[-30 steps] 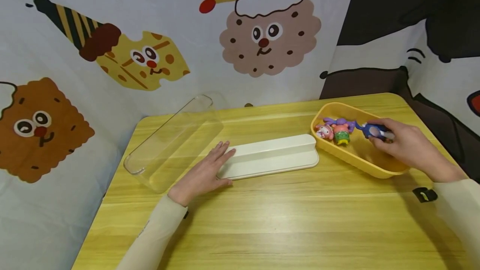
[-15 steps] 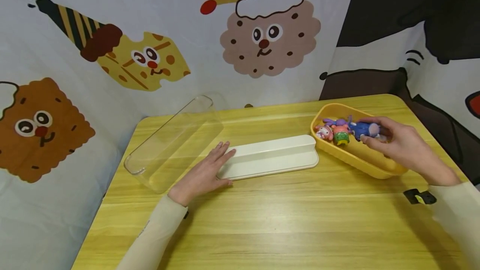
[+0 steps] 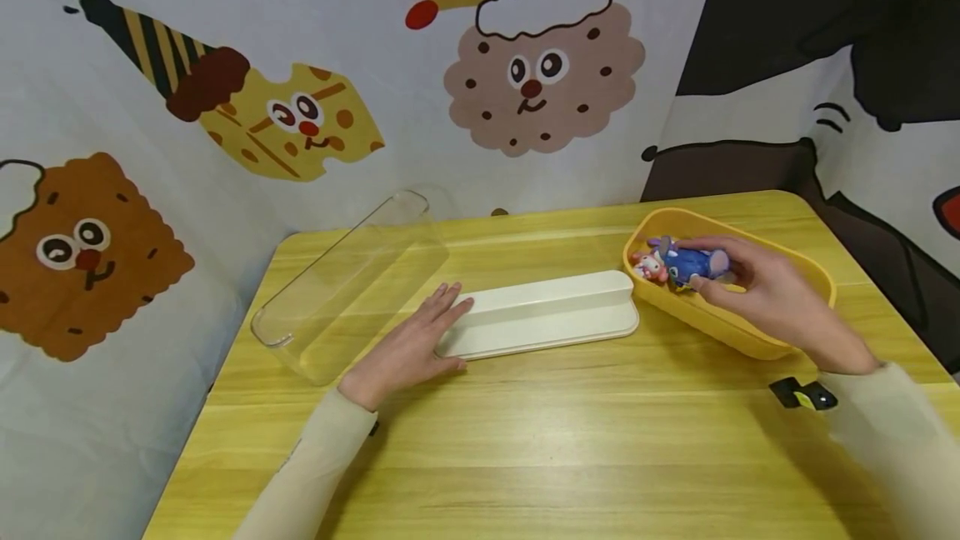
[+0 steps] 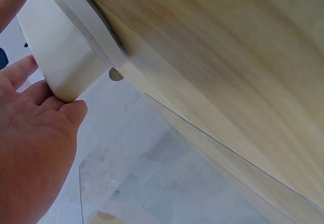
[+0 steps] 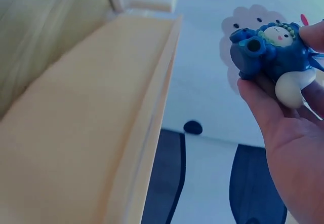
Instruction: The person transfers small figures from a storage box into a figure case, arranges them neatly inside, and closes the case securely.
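Note:
My right hand [image 3: 776,298] holds a blue toy figurine [image 3: 690,267] between thumb and fingers, over the left part of a yellow tub [image 3: 720,325]. The right wrist view shows this blue figurine [image 5: 283,51] with a small pale face and a white tail, tilted in the fingers. Beside it in the tub sits a pink-and-white figurine [image 3: 649,267]; other toys there are mostly hidden behind the blue one. My left hand [image 3: 405,352] rests with spread fingers on the left end of a long white lid [image 3: 547,319], whose end [image 4: 66,46] shows beside the fingers in the left wrist view.
A clear plastic bin [image 3: 352,290] stands at the back left of the wood-grain table [image 3: 525,448], close to my left hand. Behind it hangs a white cloth [image 3: 375,40] printed with cartoon snacks. A small black object [image 3: 802,394] shows by my right sleeve.
My right hand has moved left across the yellow tub, carrying the blue figurine, which has turned and now covers the pink and green figurine. The left hand and the lid keep their places.

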The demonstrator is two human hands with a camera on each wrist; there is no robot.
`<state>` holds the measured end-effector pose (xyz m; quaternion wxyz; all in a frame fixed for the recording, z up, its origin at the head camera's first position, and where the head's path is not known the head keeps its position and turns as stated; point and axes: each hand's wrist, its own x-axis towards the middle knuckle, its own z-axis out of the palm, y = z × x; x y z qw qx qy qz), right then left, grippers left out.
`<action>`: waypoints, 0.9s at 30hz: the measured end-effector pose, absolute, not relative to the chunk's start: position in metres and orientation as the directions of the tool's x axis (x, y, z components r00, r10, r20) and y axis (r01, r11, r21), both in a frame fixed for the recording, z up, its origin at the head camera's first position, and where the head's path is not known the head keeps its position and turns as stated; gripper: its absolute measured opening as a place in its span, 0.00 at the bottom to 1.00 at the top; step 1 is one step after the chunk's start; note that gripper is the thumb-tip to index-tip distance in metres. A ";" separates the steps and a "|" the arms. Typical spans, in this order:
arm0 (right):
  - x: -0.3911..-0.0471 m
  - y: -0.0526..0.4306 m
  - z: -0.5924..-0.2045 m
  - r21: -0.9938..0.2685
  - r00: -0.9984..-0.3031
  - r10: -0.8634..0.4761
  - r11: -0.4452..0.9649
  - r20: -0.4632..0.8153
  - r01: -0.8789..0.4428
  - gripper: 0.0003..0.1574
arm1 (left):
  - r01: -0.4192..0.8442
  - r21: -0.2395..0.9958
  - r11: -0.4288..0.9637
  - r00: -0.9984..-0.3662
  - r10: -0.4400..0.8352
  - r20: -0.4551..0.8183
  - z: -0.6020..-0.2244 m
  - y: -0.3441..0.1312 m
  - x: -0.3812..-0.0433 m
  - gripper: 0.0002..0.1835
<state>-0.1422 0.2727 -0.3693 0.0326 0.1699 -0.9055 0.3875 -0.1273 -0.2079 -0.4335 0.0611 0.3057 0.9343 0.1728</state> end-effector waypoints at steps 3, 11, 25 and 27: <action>-0.142 0.263 -0.370 -0.720 -0.924 -0.303 0.585 0.233 -0.373 0.30 | 0.550 0.362 0.752 -0.806 0.592 -0.004 -0.434 -0.209 -0.127 0.49; -0.145 0.242 -0.377 -0.810 -0.878 -0.371 0.387 0.302 -0.442 0.29 | 0.550 0.371 0.748 -0.808 0.589 0.010 -0.436 -0.209 -0.128 0.48; -0.151 0.199 -0.404 -0.905 -0.844 -0.492 0.226 0.213 -0.361 0.24 | 0.560 0.359 0.747 -0.803 0.596 0.013 -0.437 -0.210 -0.130 0.49; -0.152 0.193 -0.409 -0.911 -0.844 -0.500 0.228 0.193 -0.343 0.24 | 0.561 0.357 0.747 -0.802 0.597 0.012 -0.437 -0.210 -0.130 0.49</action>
